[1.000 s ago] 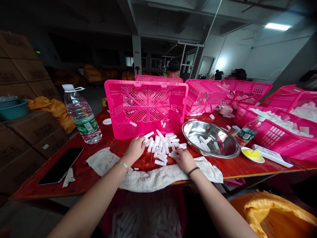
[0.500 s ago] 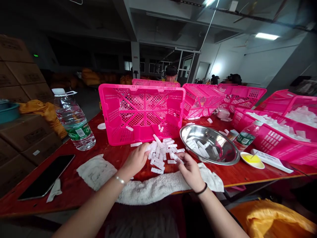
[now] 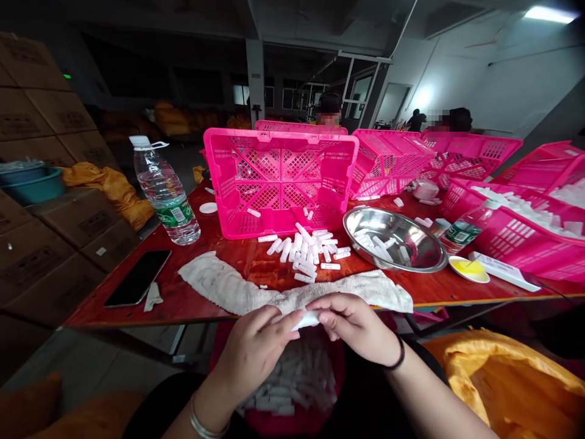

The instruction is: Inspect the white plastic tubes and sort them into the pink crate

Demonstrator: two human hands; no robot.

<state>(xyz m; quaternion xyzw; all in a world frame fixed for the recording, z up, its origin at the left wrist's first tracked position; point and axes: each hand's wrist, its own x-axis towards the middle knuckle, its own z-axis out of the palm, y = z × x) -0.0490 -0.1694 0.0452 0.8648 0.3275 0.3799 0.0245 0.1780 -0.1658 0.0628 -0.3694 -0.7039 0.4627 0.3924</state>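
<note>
My left hand [image 3: 256, 350] and my right hand [image 3: 359, 326] meet in front of the table's near edge. Between them they pinch a small white tube [image 3: 307, 319], one hand at each end; fingers cover parts of it. Below the hands, in a pink container, lie many similar white pieces [image 3: 292, 378], partly hidden by my arms. A loose pile of printed white tubes [image 3: 307, 249] lies on the red table [image 3: 247, 268]. Along the near edge is a crumpled white towel [image 3: 228, 288]. A steel bowl [image 3: 418, 259] right of the pile holds several more tubes.
A pink basket [image 3: 281, 137] on its side stands behind the pile. To the left are a big water bottle [image 3: 176, 213] and a phone [image 3: 137, 279]. Rightward are a saucer with a yellow sponge [image 3: 470, 268], a white box [image 3: 503, 272] and an orange sack [image 3: 516, 372]. Other people sit beyond.
Both hands have drawn back from the pile, toward my body, and come together around one white tube. The camera view has shifted, showing more of the container below.
</note>
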